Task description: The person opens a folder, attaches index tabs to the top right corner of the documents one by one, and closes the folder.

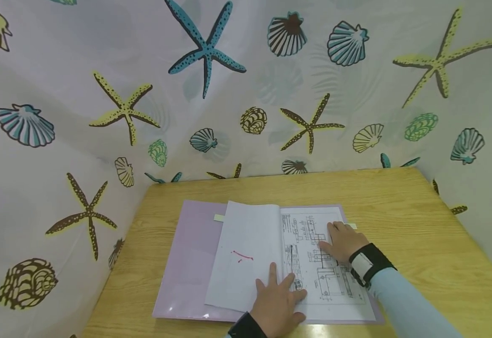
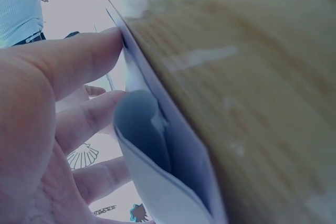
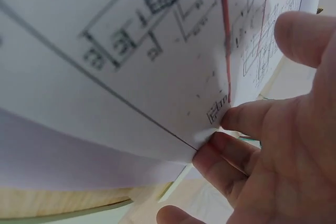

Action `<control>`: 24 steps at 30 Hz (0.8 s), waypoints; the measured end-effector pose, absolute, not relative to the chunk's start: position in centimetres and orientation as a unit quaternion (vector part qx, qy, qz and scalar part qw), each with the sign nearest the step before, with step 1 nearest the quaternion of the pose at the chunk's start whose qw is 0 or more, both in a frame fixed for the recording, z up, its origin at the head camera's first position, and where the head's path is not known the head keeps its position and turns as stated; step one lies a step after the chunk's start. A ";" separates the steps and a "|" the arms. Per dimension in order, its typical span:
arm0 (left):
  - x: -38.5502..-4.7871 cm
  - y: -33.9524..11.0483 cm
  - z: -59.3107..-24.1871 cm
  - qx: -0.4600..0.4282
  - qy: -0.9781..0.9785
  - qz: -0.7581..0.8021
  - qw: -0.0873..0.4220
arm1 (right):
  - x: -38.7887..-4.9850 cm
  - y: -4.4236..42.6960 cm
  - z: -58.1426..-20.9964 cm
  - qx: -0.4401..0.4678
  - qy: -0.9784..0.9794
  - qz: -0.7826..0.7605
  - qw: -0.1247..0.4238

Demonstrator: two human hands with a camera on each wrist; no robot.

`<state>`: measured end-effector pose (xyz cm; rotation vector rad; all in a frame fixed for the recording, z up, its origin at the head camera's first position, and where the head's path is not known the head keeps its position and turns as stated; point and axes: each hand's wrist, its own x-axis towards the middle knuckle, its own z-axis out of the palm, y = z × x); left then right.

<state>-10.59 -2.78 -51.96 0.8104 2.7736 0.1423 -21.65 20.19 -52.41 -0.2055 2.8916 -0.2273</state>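
Note:
A pale purple folder (image 1: 186, 263) lies open on the wooden table. Its right page (image 1: 311, 307) carries black technical line drawings, and the left page (image 1: 246, 230) is white with small red marks. With fingers spread, my left hand (image 1: 277, 303) rests on the sheets near the fold at the bottom edge. In the left wrist view, the paper (image 2: 137, 124) bulges in a curl beside the fingers, above the cover. My right hand (image 1: 346, 241) lies flat across the upper right of the drawn page. Fingertips touch the page (image 3: 131, 95) in the right wrist view, where red lines show.
The wooden table (image 1: 402, 220) extends around the folder. A pale tab (image 1: 219, 218) sticks out beside the left page, another tab (image 1: 352, 226) at the right edge. A white cloth (image 1: 237, 56) printed with shells and starfish hangs behind and at both sides.

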 end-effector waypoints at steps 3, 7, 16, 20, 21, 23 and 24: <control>-10.6 -2.9 -52.0 0.287 0.950 0.048 0.116 | -21.8 20.3 -52.6 -0.071 0.988 -0.083 0.110; -10.5 -2.9 -51.9 0.290 0.949 0.047 0.113 | -22.0 20.5 -52.8 -0.074 0.987 -0.091 0.113; -10.4 -2.8 -52.1 0.279 0.953 0.049 0.107 | -21.8 21.2 -51.9 -0.101 0.975 -0.152 0.127; -10.4 -2.7 -52.1 0.275 0.953 0.052 0.114 | -21.9 21.5 -51.8 -0.123 0.972 -0.143 0.143; -10.4 -2.7 -52.1 0.274 0.953 0.052 0.116 | -21.8 21.5 -51.7 -0.125 0.971 -0.140 0.147; -10.5 -2.7 -52.2 0.273 0.953 0.051 0.118 | -21.7 21.4 -51.6 -0.126 0.971 -0.134 0.150; -10.5 -2.7 -52.2 0.273 0.953 0.050 0.119 | -21.6 21.4 -51.5 -0.121 0.971 -0.136 0.153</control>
